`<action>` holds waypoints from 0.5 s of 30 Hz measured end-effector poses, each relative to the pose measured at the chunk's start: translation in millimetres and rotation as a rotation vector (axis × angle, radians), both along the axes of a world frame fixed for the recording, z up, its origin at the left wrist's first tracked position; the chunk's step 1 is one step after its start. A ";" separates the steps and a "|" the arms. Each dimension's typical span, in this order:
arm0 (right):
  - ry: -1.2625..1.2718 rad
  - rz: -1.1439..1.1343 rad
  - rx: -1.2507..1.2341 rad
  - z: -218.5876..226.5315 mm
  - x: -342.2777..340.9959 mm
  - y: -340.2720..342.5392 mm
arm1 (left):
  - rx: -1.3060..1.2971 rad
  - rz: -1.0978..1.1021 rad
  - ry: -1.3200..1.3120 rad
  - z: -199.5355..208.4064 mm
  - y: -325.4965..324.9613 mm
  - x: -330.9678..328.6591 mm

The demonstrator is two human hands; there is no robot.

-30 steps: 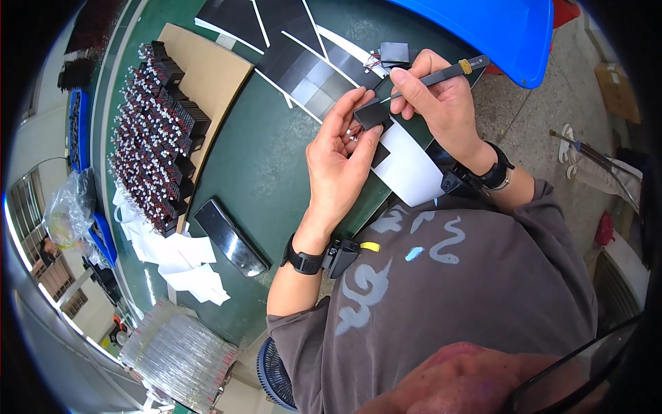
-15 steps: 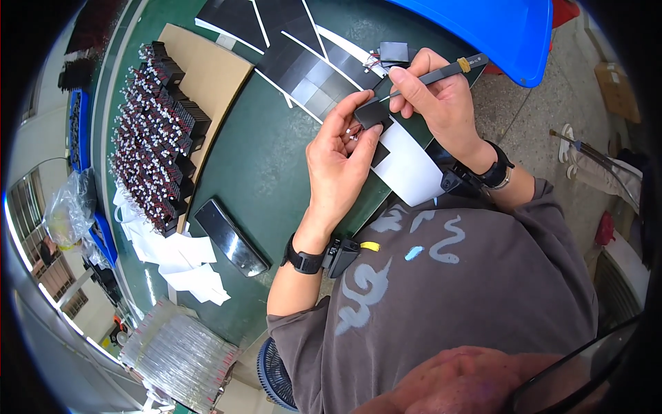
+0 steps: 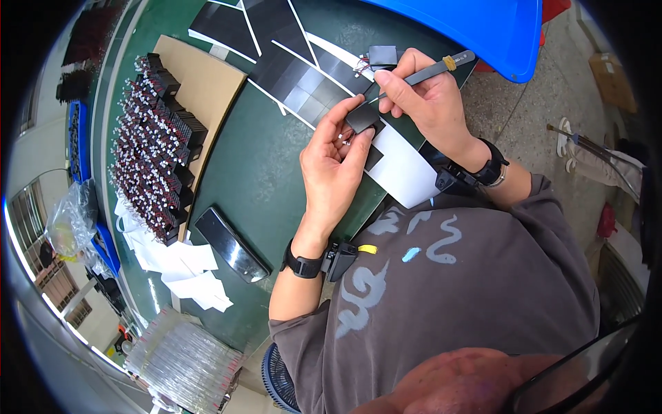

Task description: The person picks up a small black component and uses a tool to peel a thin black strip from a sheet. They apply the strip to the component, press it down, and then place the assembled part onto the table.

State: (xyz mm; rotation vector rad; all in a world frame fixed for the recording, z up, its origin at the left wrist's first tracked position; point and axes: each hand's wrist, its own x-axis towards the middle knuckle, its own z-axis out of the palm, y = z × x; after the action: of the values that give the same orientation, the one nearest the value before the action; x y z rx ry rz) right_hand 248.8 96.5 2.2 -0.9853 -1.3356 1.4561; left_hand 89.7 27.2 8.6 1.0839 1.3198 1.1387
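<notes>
Left hand pinches a flat black block; right hand grips tweezers. Block seems light, stiff; hold its edges, sparing the delicate near-side wires.

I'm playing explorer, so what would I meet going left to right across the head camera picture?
Clear plastic bag → black blocks with wires → black phone → left hand, holding a flat black piece → right hand, holding dark tweezers → cardboard box.
</notes>
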 end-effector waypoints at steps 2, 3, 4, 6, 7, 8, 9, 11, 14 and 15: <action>-0.003 -0.002 0.003 -0.1 0.5 0.1 | -0.015 -0.002 0.013 1.2 -0.3 0.5; -0.005 0.000 0.003 0.1 0.7 0.3 | -0.014 -0.002 0.013 1.5 -0.4 1.0; -0.007 0.001 0.003 0.2 0.9 0.3 | -0.011 0.000 0.015 1.8 -0.4 1.5; -0.009 0.002 0.004 0.5 1.3 0.3 | -0.005 0.004 0.018 2.1 -0.5 2.2; -0.011 0.002 0.005 0.7 1.4 0.2 | -0.005 0.004 0.018 2.2 -0.4 2.1; -0.011 0.003 0.005 1.0 1.0 0.1 | -0.006 0.003 0.015 2.4 -0.6 1.7; -0.012 0.005 0.005 1.1 0.5 0.0 | -0.008 0.002 0.012 2.6 -0.9 1.1; -0.005 0.004 0.003 1.1 -0.8 -0.4 | -0.009 0.002 0.010 3.1 -1.3 -0.2; 0.009 0.004 -0.004 0.5 -3.3 -1.9 | 0.000 0.018 -0.001 2.6 -2.7 -2.2; 0.011 0.004 -0.008 0.8 -4.0 -2.5 | 0.000 0.020 -0.001 2.6 -3.4 -3.4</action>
State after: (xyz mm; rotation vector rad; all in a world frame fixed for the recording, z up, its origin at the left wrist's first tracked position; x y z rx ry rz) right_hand 244.8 94.0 3.0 -0.9795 -1.3250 1.4689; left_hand 86.3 23.8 11.2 1.0717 1.3330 1.1538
